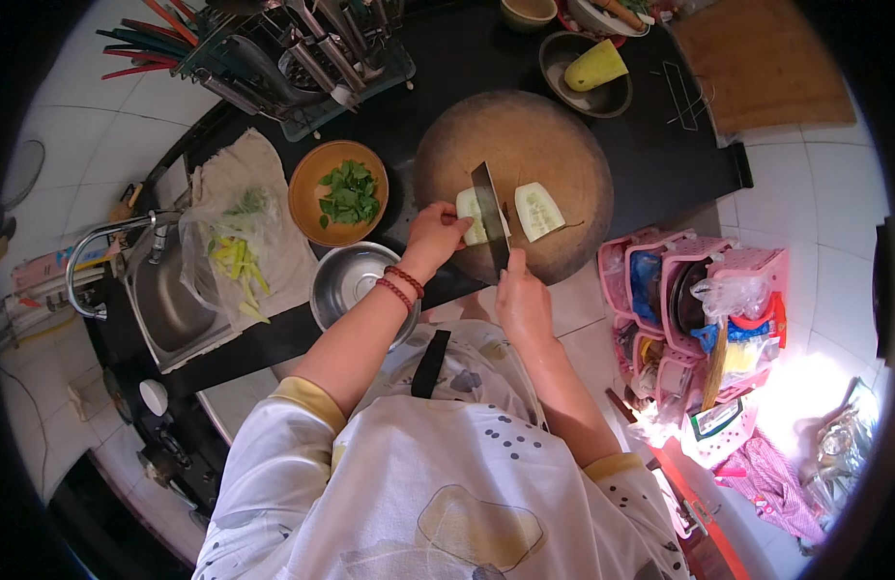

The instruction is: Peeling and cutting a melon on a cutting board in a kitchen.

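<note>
On a round wooden chopping board (556,145) lie two pale, seeded pieces of a gourd-like vegetable. My left hand (436,230) steadies the left piece (470,217) with its fingertips. Gripped by its handle in my right hand (524,299) is a cleaver (492,210), its blade over the right side of that piece. Whether the edge has gone into the flesh cannot be seen. The right piece (539,212) rests apart, cut face up, beside the blade. Left of the board stand a brown bowl (300,185) of green leaves (351,192) and a steel bowl (339,279), partly behind my left forearm.
A dark bowl (613,101) at the back right holds a yellow-green vegetable piece (597,66). A utensil rack (310,123) stands at the back left. Farther left are a cloth (284,239), a plastic bag of cut stems (237,254) and a sink (176,315). Pink baskets (697,250) stand right.
</note>
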`<control>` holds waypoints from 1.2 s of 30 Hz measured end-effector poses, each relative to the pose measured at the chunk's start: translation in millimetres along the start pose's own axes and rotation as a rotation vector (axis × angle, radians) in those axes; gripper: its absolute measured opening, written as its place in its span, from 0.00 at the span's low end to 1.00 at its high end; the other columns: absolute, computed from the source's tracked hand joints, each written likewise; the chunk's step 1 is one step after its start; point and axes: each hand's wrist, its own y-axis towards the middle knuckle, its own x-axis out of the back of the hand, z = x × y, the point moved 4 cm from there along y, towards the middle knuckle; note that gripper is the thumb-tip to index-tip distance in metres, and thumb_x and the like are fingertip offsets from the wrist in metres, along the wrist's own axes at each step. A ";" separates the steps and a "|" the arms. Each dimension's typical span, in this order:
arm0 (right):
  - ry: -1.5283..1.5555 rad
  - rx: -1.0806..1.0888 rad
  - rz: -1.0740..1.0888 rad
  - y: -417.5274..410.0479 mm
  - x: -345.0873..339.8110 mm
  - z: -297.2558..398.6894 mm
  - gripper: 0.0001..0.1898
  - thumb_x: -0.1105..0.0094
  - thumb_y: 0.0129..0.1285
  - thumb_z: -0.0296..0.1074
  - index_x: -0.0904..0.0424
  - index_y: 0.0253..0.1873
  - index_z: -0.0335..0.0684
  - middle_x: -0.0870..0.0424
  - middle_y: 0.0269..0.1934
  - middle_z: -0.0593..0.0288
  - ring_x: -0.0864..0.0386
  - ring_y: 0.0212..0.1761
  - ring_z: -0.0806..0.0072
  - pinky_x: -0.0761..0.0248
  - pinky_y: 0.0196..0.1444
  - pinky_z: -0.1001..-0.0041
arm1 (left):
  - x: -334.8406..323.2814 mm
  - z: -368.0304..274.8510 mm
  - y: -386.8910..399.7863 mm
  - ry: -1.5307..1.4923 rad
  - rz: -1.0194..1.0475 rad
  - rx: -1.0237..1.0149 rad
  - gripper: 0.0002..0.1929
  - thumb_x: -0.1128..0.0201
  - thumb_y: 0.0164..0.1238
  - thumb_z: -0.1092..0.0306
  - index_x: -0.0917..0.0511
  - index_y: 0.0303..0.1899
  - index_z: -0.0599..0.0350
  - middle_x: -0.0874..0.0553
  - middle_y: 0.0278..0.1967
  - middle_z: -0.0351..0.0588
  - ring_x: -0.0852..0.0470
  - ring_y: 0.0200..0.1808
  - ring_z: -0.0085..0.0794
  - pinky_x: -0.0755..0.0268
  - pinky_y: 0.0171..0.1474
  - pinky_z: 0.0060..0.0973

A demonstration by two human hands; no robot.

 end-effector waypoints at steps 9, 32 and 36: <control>-0.137 -0.012 0.030 17.9 -33.3 0.4 0.21 0.43 0.58 0.23 0.38 0.55 0.32 0.18 0.41 0.37 0.17 0.35 0.41 0.23 0.38 0.51 | 0.5 0.3 -3.9 0.035 -0.044 -0.019 0.14 0.35 0.68 0.71 0.23 0.51 0.68 0.15 0.43 0.49 0.14 0.42 0.30 0.17 0.41 0.25; -0.199 0.110 -0.061 1.9 73.5 -57.3 0.09 0.50 0.67 0.26 0.35 0.50 0.35 0.17 0.39 0.39 0.19 0.32 0.40 0.26 0.33 0.47 | 12.4 20.3 -1.3 0.221 -0.222 -0.238 0.18 0.30 0.59 0.68 0.22 0.50 0.64 0.13 0.42 0.50 0.13 0.42 0.35 0.21 0.49 0.31; -0.226 0.089 -0.042 5.1 66.7 -68.2 0.10 0.50 0.67 0.26 0.35 0.51 0.34 0.17 0.37 0.38 0.18 0.32 0.40 0.25 0.33 0.48 | 10.5 18.4 -2.9 0.190 -0.228 -0.208 0.18 0.30 0.60 0.68 0.22 0.50 0.64 0.13 0.43 0.50 0.13 0.42 0.35 0.21 0.49 0.30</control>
